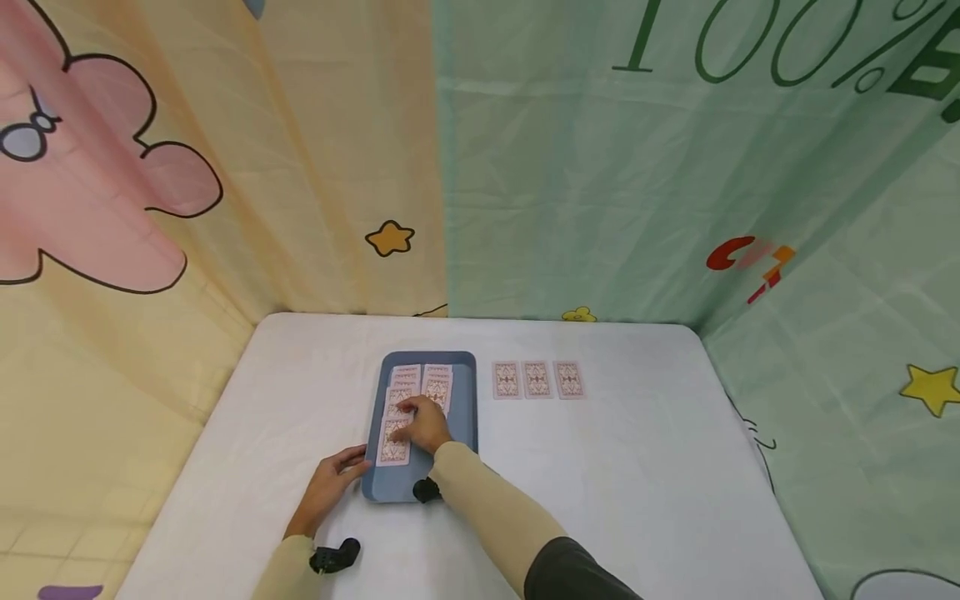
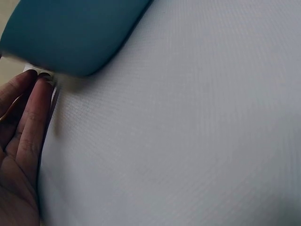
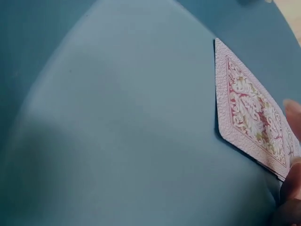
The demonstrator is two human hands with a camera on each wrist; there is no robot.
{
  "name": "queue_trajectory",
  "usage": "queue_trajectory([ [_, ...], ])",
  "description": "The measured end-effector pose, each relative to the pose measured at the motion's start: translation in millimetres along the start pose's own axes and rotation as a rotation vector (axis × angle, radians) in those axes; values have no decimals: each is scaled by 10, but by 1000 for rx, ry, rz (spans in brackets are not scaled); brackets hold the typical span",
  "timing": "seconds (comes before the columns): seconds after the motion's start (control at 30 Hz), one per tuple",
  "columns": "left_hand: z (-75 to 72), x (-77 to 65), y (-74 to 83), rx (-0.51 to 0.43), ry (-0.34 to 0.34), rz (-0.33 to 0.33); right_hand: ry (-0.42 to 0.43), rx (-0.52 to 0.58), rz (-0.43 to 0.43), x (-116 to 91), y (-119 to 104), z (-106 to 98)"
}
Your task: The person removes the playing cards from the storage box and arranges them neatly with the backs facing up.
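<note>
A blue-grey tray (image 1: 465, 433) lies on the white table with patterned playing cards in it, backs up, in two overlapping columns. My right hand (image 1: 426, 423) is over the left column, thumb and forefinger spread apart at its lower cards. In the right wrist view, fingertips (image 3: 294, 176) are right at the far end of a red-and-white playing card (image 3: 256, 117) lying on the tray. At the tray's left side, my left hand (image 1: 330, 482) touches the rim, its fingers nearly straight. The left wrist view shows those fingers (image 2: 33, 127) beside the tray's corner (image 2: 80, 42).
Three playing cards (image 1: 537, 380) lie in a row, backs up, to the right of the tray. Printed curtains (image 1: 570, 192) hang behind the table and along its sides. The white table surface (image 1: 615, 483) extends right of my right arm.
</note>
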State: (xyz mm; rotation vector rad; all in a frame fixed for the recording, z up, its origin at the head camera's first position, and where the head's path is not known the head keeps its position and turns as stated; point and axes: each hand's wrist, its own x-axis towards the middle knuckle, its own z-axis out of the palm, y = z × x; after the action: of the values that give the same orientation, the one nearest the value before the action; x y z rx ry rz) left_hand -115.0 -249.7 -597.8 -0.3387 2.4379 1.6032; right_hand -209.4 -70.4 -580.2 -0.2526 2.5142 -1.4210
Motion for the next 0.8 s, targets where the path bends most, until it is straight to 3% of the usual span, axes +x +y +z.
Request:
queue_trajectory([
  [0.13, 6, -2, 4, 8, -1, -8, -28, -68, 22, 4, 1, 32],
  [0.43, -12, 0, -10, 11, -12, -11, -100, -324, -18, 8, -42, 53],
  [0.8, -9, 8, -27, -4, -14, -23, -105, -365, -34, -29, -62, 52],
])
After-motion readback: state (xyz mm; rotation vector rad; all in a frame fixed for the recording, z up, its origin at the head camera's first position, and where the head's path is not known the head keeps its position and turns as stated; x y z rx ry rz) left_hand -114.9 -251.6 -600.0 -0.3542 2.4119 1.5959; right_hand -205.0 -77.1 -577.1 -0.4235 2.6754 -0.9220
